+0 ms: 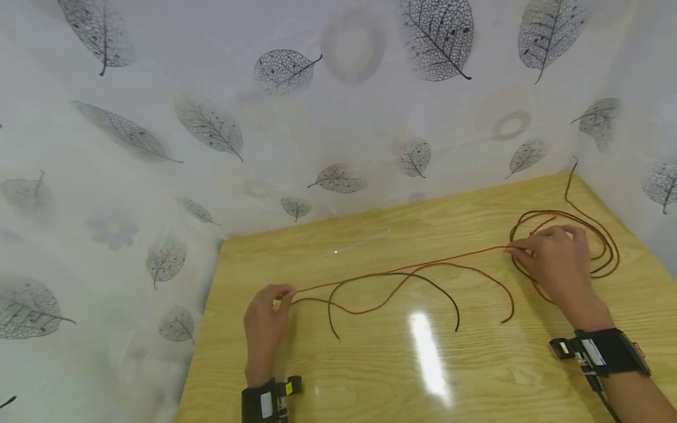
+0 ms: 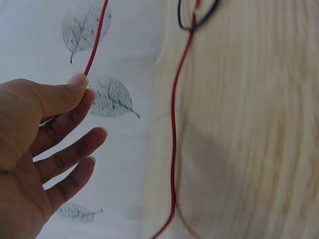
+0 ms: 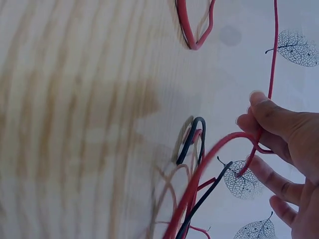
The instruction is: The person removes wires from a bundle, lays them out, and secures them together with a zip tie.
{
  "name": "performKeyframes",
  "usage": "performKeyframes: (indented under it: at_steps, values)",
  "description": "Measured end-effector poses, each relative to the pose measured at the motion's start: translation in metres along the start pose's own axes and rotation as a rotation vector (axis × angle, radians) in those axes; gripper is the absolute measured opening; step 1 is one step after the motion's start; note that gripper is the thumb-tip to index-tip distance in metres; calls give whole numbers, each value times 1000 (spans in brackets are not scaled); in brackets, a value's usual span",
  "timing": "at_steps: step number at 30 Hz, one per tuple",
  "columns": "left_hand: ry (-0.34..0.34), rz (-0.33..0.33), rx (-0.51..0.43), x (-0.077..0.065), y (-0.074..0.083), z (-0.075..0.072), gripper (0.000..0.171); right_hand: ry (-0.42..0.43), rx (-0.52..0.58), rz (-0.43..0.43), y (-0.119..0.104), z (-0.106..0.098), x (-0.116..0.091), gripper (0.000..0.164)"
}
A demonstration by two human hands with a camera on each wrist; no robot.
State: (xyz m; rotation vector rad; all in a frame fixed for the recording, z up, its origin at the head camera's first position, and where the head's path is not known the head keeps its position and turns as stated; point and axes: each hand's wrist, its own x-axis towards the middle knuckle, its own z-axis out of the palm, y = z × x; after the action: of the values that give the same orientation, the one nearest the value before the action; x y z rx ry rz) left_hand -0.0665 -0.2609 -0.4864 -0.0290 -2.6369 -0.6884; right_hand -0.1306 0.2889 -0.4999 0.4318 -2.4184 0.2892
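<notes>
A thin red wire [image 1: 476, 252] stretches nearly straight between both hands, above the wooden table. My left hand [image 1: 264, 317] pinches it between thumb and index finger; in the left wrist view the other fingers of that hand [image 2: 55, 129] are spread apart. At the other end my right hand [image 1: 560, 261] pinches the red wire, which shows between thumb and index finger in the right wrist view [image 3: 273, 64]. A loose red length curves below the taut stretch, its end by the middle right. A short black wire [image 1: 330, 311] arches across the red ones.
A coil of red and black wire [image 1: 617, 255] lies around and behind the right hand, one red end rising toward the back corner. A thin clear strip [image 1: 365, 241] lies near the table's back edge. Leaf-patterned sheeting [image 1: 338, 117] borders the wooden table [image 1: 370, 376].
</notes>
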Motion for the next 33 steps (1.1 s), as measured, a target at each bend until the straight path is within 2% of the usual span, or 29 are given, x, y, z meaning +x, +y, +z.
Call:
performKeyframes:
  at_steps: [1, 2, 6, 7, 9, 10, 13, 14, 16, 20, 24, 29, 33]
  values:
    - [2, -10, 5, -1, -3, -1, 10, 9, -10, -13, 0, 1, 0, 88]
    - [3, -19, 8, -1, -6, -3, 9, 11, -14, -25, -1, 1, 1, 79]
    - [10, -25, 26, -2, -15, -5, 9, -16, -15, -57, -3, 4, -3, 23]
    - [8, -28, 35, -2, -17, -5, 8, -21, -10, -62, -4, 5, -5, 20]
    - [-1, -32, 51, -1, -21, -5, 8, -25, -7, -69, -5, 6, -7, 22]
    - [-10, -35, 59, -2, -23, -5, 8, -21, -8, -73, -6, 7, -8, 32]
    - [-50, -56, 82, -3, -27, -6, 7, -9, -9, -78, -6, 10, -9, 75]
    - [-68, -67, 91, -4, -28, -6, 6, -14, -10, -75, -6, 10, -10, 82]
    - [-110, -84, 107, -5, -30, -6, 5, -49, -2, -54, -6, 10, -10, 64]
    - [-177, -110, 129, -5, -32, -4, 5, -206, 1, 18, -7, 9, -11, 19]
    - [-183, -125, 139, -5, -35, -1, 6, -304, -4, 52, -8, 7, -10, 14]
    - [-181, -147, 148, -6, -37, 0, 5, -328, -11, 40, -5, 5, -8, 15]
    - [-179, -138, 154, -6, -38, 0, 6, -331, -9, 31, -4, 5, -8, 15]
